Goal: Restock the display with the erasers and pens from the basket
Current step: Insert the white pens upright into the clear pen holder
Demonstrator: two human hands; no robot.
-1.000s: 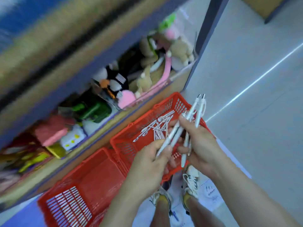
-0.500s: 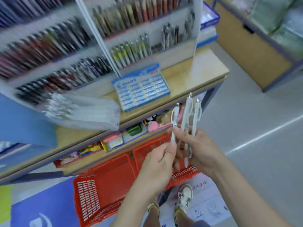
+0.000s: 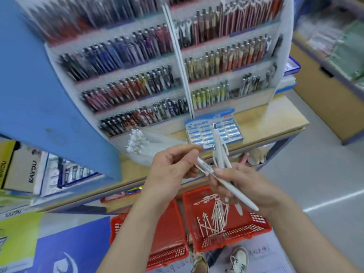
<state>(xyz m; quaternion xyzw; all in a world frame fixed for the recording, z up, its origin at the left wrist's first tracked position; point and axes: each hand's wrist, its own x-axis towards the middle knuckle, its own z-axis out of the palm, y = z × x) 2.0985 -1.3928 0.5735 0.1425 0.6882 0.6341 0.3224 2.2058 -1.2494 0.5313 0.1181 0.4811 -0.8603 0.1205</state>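
White pens [image 3: 217,148] stand gripped in right hand [image 3: 246,186]; left hand [image 3: 171,170] pinches single pen [image 3: 203,166].

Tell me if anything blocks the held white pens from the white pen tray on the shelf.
Nothing visible does. The right hand grips the white pens, the left hand pinches one, and the white pen tray lies just beyond the left hand.

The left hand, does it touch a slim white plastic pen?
Touching. The head view shows the left hand pinching one slim white plastic pen by its end.
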